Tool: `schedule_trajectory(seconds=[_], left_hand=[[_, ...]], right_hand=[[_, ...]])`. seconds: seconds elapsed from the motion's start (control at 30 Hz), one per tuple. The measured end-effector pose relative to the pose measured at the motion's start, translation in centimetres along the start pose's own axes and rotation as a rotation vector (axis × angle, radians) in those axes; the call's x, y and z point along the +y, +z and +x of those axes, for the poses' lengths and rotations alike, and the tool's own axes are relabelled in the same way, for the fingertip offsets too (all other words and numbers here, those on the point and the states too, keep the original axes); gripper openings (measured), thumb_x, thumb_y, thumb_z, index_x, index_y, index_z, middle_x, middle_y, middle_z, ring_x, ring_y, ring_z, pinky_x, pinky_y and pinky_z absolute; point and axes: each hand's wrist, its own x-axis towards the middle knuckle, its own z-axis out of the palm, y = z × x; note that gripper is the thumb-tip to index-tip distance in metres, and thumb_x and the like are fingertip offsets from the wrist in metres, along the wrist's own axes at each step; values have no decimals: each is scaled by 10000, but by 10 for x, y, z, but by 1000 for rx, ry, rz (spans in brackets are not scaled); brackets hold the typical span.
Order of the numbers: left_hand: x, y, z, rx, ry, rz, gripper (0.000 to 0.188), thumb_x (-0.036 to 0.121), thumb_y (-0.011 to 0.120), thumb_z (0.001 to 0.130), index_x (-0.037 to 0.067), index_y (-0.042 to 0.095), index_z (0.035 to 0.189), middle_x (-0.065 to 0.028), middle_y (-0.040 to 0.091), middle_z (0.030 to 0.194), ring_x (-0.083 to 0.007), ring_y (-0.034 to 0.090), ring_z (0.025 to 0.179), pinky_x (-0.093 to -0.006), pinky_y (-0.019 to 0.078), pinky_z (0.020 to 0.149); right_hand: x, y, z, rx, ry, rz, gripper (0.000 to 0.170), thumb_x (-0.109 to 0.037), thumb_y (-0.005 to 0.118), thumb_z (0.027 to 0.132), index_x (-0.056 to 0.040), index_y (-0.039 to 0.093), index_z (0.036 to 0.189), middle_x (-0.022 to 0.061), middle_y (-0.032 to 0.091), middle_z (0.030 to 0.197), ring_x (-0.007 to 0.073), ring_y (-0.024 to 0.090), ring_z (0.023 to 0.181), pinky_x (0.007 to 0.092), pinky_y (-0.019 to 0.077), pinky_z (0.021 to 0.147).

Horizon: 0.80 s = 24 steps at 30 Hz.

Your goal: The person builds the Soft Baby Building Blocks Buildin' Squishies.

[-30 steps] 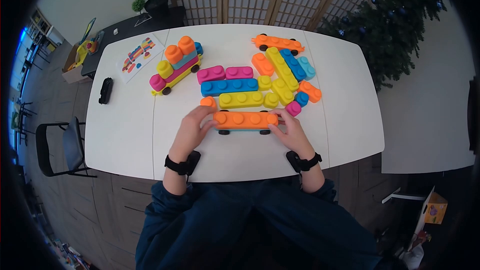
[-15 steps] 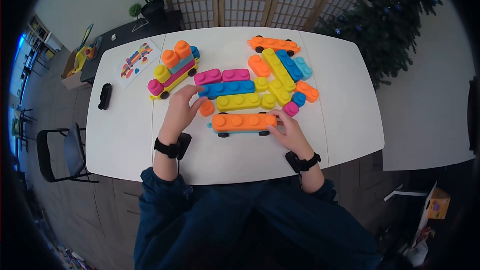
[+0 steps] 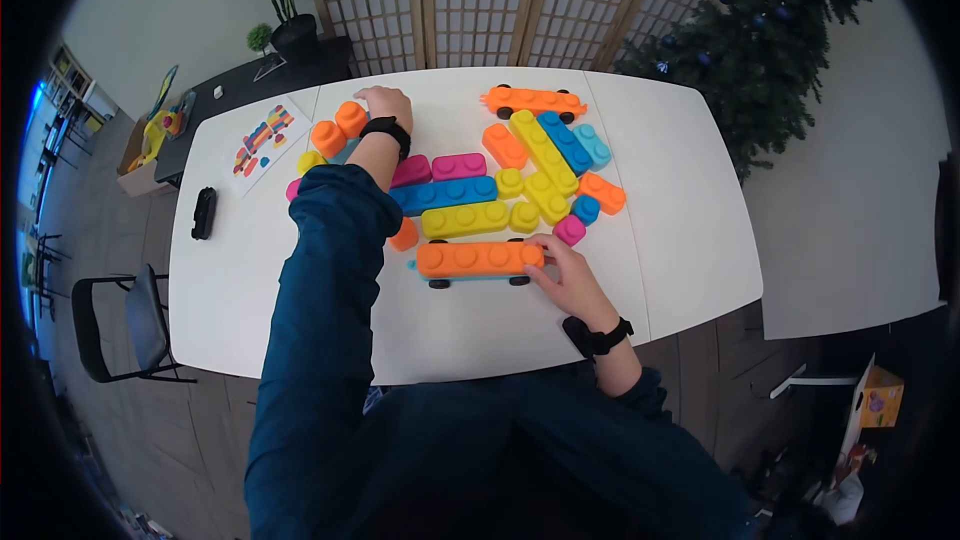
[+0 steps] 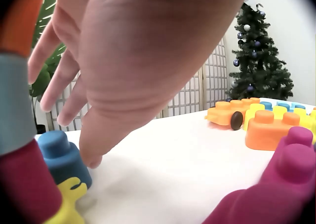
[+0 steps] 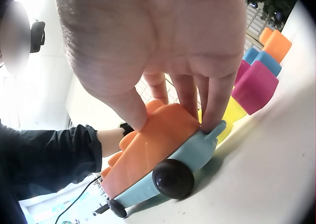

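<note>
My left hand [image 3: 388, 103] reaches past the stacked car at the back left, fingers spread. In the left wrist view its thumb comes right up to a small blue block [image 4: 61, 160], beside the car's yellow hitch [image 4: 71, 202]. That car carries a magenta block [image 4: 29, 184], a light blue block [image 4: 14, 103] and orange blocks [image 3: 327, 137]. At the front, a long orange block [image 5: 153, 140] sits on a light blue wheeled base [image 5: 192, 155]. My right hand [image 3: 574, 282] grips the right end of this orange block between thumb and fingers.
Several loose blocks lie mid-table, including a long blue block [image 3: 445, 195], a yellow block [image 3: 465, 220] and a magenta block [image 3: 459, 167]. An orange wheeled base [image 3: 535, 101] stands at the back. A picture sheet [image 3: 270, 145] and a black case [image 3: 204, 213] lie left.
My left hand has left the orange block's left end and moved forward and left, over the loose blocks, to behind the stacked car. My right hand stays at the orange block.
</note>
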Motion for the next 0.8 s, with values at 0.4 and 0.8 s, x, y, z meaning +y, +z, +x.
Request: schedule_trajectory(seconds=[0.4,0.8], left_hand=[[6,37,19,16,-35,-204,247,126,593,923,97,758,1106,-118,711,1151,-313,721,1024,-467,579,801],[-58,-80,-123,264,473,-1135,484,101,767,712,35,658,1178,-163,610,1080,-341,653,943,-380,557,856]], right_hand=[[-3,-3,0,-3,-34,-39,394,-92,706,941,-33,550,1299,142,653,1202,262,669,1086,369,554,961],[3,-1,3,8,-71,-23,395,-106,725,917,-27,563,1268,149,661,1192,312,669,1049,355,545,889]])
